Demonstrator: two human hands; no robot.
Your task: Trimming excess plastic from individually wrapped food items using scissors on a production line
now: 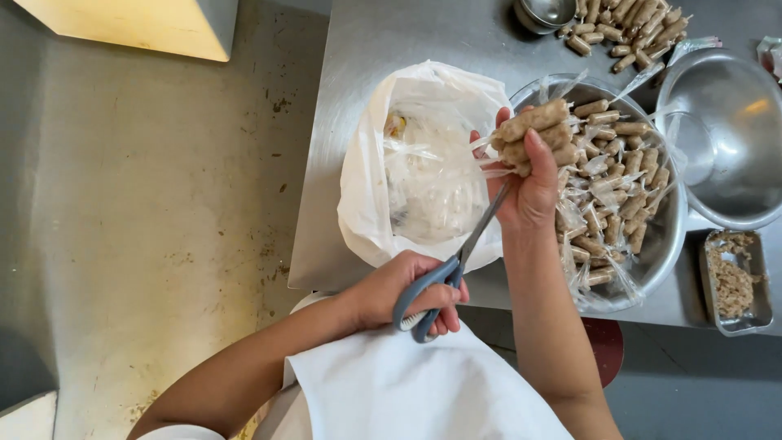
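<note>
My left hand [407,292] grips a pair of grey-handled scissors [456,262], blades pointing up towards my right hand. My right hand [525,189] holds a bunch of brown sausage-like rolls [533,130] wrapped in clear plastic, with the plastic ends sticking out to the left over a white plastic bag [366,179]. The scissor tips reach just under those plastic ends. The bag holds clear plastic scraps. A large metal bowl [664,244] to the right of my hand is full of several more wrapped rolls.
An empty metal bowl [725,138] stands at the right, a small metal tray [733,285] of brown mince below it. Loose rolls [627,28] and a small metal cup [544,12] lie at the back of the steel table [391,33]. Stained floor [163,228] at left.
</note>
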